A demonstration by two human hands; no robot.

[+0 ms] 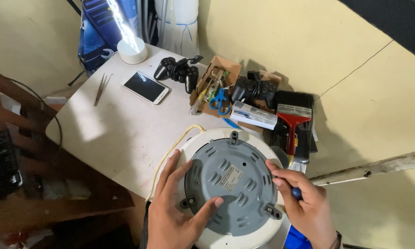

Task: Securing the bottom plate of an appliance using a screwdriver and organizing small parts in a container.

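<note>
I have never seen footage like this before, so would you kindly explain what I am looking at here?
There is one picture, taken by a camera worn on a person's head, looking down at their own two bare hands. No machine is involved.

The left hand rests flat on the grey underside of a round white appliance turned upside down on a pale table. The right hand grips a dark-handled tool at the base's edge; its tip is hidden.

A cream cord runs from the appliance. Farther back lie a phone, tweezers, two black game controllers, blue-handled scissors in a cardboard tray, and a red-handled scraper.
</note>
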